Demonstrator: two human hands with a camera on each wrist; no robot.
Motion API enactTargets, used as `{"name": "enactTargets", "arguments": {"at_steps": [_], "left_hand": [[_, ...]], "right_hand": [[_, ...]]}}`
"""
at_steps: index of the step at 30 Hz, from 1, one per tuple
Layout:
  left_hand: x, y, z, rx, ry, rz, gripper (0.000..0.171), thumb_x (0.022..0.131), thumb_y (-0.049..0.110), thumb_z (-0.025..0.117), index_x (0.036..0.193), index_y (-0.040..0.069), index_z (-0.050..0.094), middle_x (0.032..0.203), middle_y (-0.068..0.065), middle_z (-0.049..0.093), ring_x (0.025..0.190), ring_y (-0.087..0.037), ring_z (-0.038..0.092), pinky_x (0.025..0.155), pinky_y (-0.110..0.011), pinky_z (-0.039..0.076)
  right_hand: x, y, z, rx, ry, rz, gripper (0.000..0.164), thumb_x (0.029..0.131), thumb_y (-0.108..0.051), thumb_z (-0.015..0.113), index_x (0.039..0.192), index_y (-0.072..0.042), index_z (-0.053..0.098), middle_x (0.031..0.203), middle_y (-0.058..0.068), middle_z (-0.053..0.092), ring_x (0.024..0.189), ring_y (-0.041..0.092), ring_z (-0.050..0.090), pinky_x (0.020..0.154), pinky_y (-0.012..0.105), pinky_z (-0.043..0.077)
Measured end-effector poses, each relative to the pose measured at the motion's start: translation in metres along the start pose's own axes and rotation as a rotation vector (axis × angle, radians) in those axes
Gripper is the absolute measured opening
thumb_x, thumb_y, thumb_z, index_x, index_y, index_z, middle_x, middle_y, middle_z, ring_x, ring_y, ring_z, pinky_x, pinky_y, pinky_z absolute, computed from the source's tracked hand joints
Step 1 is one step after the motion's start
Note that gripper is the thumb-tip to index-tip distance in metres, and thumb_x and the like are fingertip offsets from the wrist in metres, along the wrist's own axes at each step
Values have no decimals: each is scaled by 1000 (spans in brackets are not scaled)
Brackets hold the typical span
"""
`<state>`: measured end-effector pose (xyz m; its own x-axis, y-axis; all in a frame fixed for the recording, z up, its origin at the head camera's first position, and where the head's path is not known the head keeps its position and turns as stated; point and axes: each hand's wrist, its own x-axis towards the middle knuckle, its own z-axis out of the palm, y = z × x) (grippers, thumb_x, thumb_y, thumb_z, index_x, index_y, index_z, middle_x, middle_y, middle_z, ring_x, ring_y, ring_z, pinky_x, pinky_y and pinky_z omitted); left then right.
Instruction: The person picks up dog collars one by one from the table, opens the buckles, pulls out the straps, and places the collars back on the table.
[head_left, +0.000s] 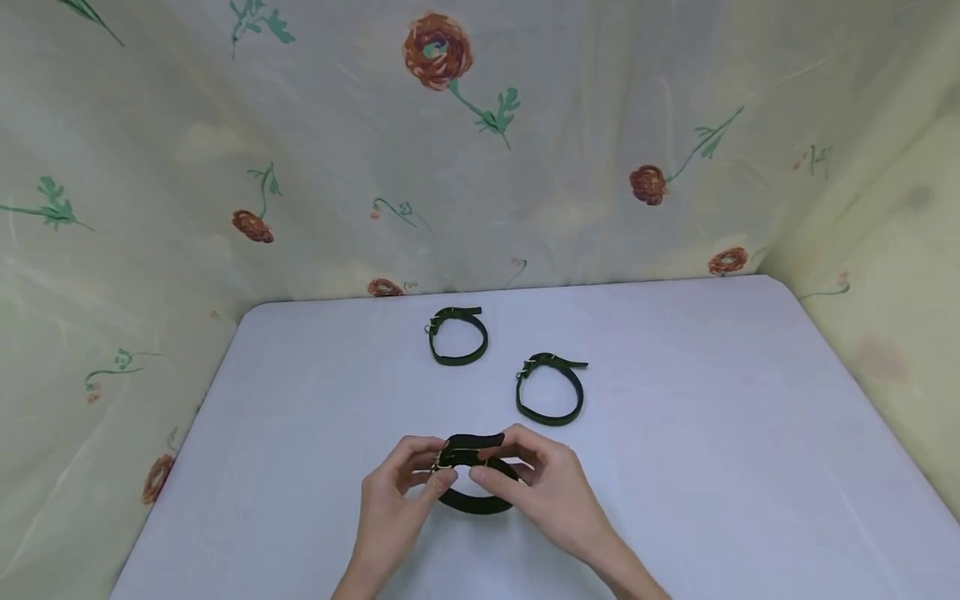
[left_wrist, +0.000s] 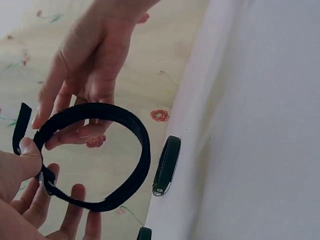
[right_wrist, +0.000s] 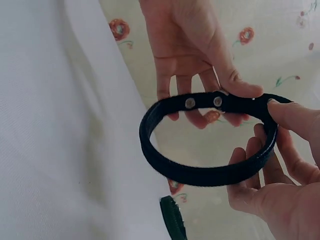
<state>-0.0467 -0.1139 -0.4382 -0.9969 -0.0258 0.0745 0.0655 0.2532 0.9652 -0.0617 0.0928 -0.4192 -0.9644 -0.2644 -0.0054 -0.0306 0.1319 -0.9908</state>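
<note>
Both hands hold up a dark pet collar (head_left: pixel 477 505), its strap buckled into a loop above the near part of the table. At the buckle end, the left hand (head_left: pixel 396 493) pinches the strap between thumb and fingers. The right hand (head_left: pixel 557 492) pinches the overlapping strap a little to the right, near its loose tail. In the left wrist view the collar (left_wrist: pixel 142 145) shows as a wide round loop, its tail sticking out at the left. Two metal rivets (right_wrist: pixel 190 103) show inside the loop in the right wrist view.
Two more buckled collars, one farther back (head_left: pixel 460 361) and one nearer to the right (head_left: pixel 550 419), lie looped on the white table (head_left: pixel 712 417). Floral-patterned curtain (head_left: pixel 540 225) hangs along the table's back and sides.
</note>
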Motion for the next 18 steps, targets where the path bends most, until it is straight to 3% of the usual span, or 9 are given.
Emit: {"name": "enactTargets", "arguments": {"at_steps": [5,10,15,18], "left_hand": [[1,1,1,-11,57,-4,27,90,7,85,114,15,78,106,-2,81,93,-5,72,90,-25,60],[1,-1,4,66,86,40,28,84,14,91,108,25,81,104,11,83,94,-4,74,96,-28,57],[-1,-3,5,168,100,146,31,80,17,94,106,28,82,102,18,82,95,-3,73,97,-31,56],[-1,-4,6,254,117,264,33,77,11,96,105,24,83,101,15,83,95,-4,73,96,-32,60]], "right_hand": [[-1,2,3,-64,59,-69,21,95,-24,85,114,-20,77,118,-1,79,113,9,72,103,26,59],[-3,5,9,-201,156,-171,22,97,-29,82,119,-31,78,119,-14,78,114,5,69,98,33,55],[-4,5,14,-222,154,-157,27,97,-35,83,123,-39,76,120,-22,76,117,4,67,100,38,50],[-4,5,16,-207,127,-152,28,96,-37,83,123,-40,76,120,-24,77,118,3,69,102,39,51]]}}
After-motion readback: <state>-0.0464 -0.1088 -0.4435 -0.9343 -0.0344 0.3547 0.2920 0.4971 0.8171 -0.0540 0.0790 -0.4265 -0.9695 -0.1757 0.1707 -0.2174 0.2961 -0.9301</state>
